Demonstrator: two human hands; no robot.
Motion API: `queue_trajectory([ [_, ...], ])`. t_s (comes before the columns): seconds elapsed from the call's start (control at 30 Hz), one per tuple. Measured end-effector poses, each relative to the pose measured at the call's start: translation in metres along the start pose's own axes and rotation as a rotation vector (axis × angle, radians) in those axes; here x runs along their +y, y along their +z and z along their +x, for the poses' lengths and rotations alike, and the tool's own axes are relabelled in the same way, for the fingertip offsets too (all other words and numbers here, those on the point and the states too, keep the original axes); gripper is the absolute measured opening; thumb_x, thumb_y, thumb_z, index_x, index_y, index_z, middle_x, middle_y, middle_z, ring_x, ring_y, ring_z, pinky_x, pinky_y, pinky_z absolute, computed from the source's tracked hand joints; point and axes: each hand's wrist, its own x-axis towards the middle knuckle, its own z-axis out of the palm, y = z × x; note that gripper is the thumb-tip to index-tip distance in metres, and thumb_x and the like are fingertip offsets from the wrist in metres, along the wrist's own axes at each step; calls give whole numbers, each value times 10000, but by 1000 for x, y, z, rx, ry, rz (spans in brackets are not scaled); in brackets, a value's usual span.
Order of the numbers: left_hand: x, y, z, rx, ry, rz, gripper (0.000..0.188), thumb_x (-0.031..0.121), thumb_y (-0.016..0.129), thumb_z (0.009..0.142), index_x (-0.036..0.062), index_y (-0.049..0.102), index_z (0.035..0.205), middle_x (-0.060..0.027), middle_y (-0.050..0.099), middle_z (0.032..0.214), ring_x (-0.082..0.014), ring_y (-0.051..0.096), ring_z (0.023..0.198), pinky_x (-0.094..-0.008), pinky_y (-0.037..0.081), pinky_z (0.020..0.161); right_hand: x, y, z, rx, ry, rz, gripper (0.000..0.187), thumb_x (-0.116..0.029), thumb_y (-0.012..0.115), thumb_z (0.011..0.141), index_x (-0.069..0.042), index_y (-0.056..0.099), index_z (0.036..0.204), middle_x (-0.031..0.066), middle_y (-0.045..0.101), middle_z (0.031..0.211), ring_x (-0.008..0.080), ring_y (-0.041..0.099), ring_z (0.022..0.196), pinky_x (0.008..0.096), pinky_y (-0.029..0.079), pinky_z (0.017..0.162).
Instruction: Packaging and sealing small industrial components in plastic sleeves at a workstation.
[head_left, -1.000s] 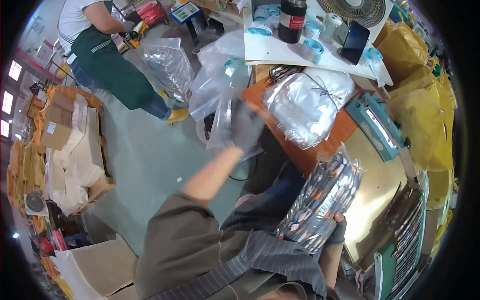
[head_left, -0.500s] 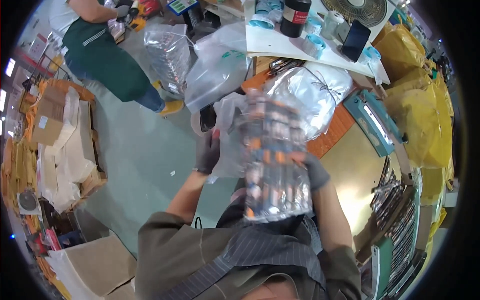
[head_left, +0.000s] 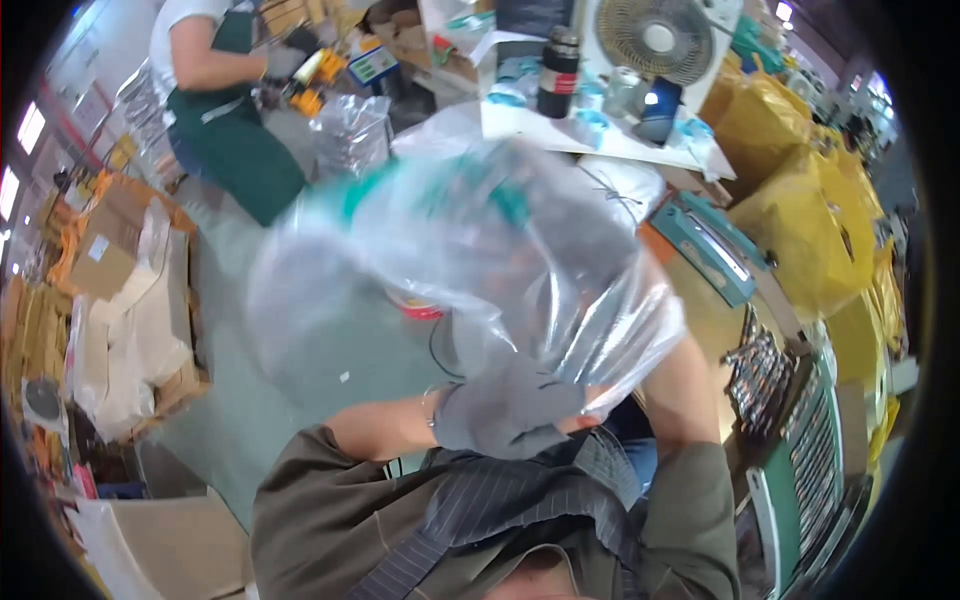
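A large clear plastic bag [head_left: 590,300] with green print billows in front of me, smeared by motion. My left hand [head_left: 510,405], in a grey glove, is closed on the bag's near edge, close to my apron. My right forearm [head_left: 685,390] runs up behind or into the bag's right side. The plastic veils my right hand, so its fingers and anything in them cannot be made out. The packet of small dark and orange pieces seen earlier cannot be made out now.
Beyond the bag, a white table [head_left: 655,150] bears a dark bottle [head_left: 558,75], blue tape rolls and a fan [head_left: 655,38]. To the right are a teal sealer-like device [head_left: 705,250] and yellow sacks [head_left: 810,220]. Cartons [head_left: 105,250] stand left; a co-worker in a green apron [head_left: 235,150] stands far left.
The large bag has come up from the far side to in front of me. My left hand has moved right and nearer my body. The view has tilted up; the packet is lost from sight.
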Motion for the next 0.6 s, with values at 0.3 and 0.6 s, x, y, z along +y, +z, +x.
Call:
queue_trajectory([
  [0.3,-60,67,40,-67,46,-36,291,118,556,868,25,596,1141,-123,609,721,-211,598,609,-285,471,600,-17,-130,-111,89,318,-436,423,-232,438,903,-53,445,1287,206,472,1246,268,449,1190,348,344,987],
  [0.6,-42,211,-24,-207,-387,-725,220,182,517,905,15,618,1007,-128,581,745,-138,579,663,-315,438,612,-33,-174,-182,-88,539,-619,484,-301,414,896,-62,402,1317,204,423,1294,280,395,1231,384,298,1008],
])
